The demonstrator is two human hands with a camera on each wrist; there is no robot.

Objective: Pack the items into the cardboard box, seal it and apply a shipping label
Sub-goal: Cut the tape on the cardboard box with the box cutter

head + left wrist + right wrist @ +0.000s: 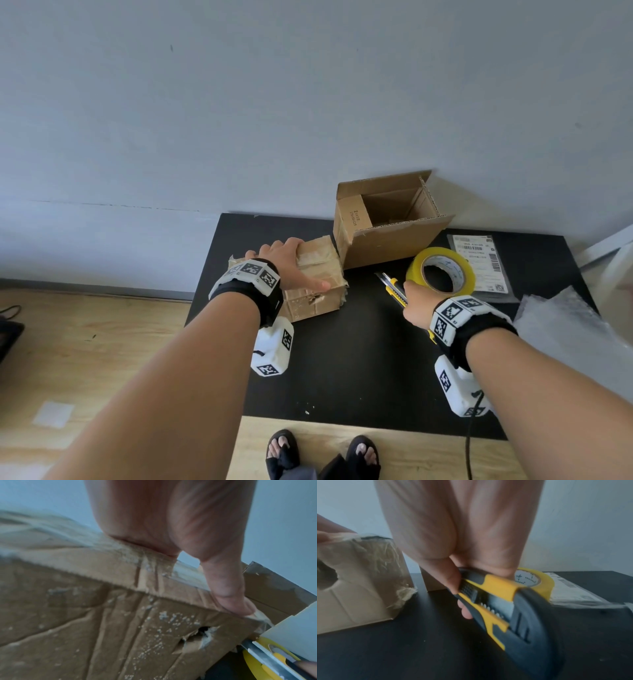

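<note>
Left hand: your left hand is lying over the top of the small taped box, at about 10 o'clock on the black table. The fingers are wrapping the far edge and the thumb is pressing along the near top edge.
Right hand: your right hand is gripping the yellow knife, fingers curling round the handle, the thumb sitting on the slider. The blade tip is pointing toward the small box.
Small box: it is crumpled, wrapped in old tape, with a torn hole in the near face.
Open carton: the empty cardboard box is standing at 12 o'clock, just behind the small box, flaps up.
Tape and label: the yellow tape roll is resting at 2 o'clock, just beyond your right hand; the shipping label is lying just behind it.
Step, as I judge it: you are likely getting ready to slit the small box's tape.
Doing it well: keep your left thumb off the cutting line, push out only a short blade, cut shallow, and draw away from your holding hand.
</note>
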